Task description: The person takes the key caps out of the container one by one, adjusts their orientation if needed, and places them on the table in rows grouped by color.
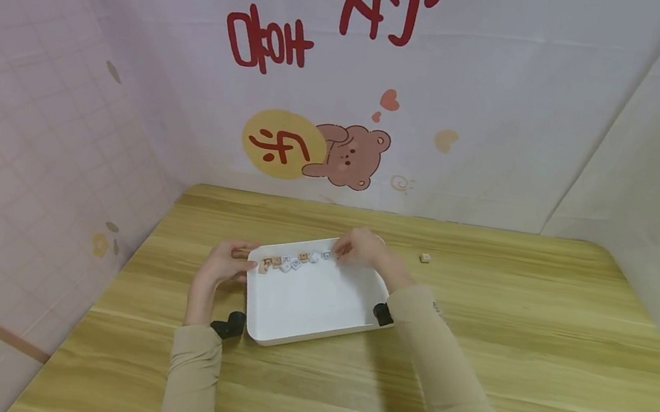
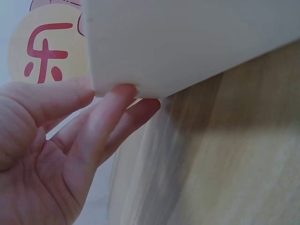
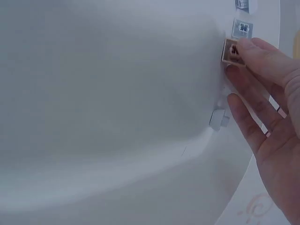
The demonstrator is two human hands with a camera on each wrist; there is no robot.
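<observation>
A white tray (image 1: 314, 304) lies on the wooden table, a line of small keycaps (image 1: 296, 263) along its far inner side. My left hand (image 1: 225, 265) grips the tray by its far left corner; in the left wrist view, thumb and fingertips pinch the white corner (image 2: 140, 51). Over the tray's far right part, my right hand (image 1: 358, 248) pinches a brown keycap (image 3: 228, 52) between thumb and fingers. Beside it in the right wrist view are a light keycap (image 3: 242, 29) and another white keycap (image 3: 218, 119) close to the tray's wall.
Outside the tray, a lone pale keycap (image 1: 425, 258) sits on the table (image 1: 544, 326) to the right. A printed cloth (image 1: 487, 115) hangs behind the table. Black wrist devices, one at the left wrist (image 1: 229, 325) and one at the right wrist (image 1: 382, 314), are near the tray's edges.
</observation>
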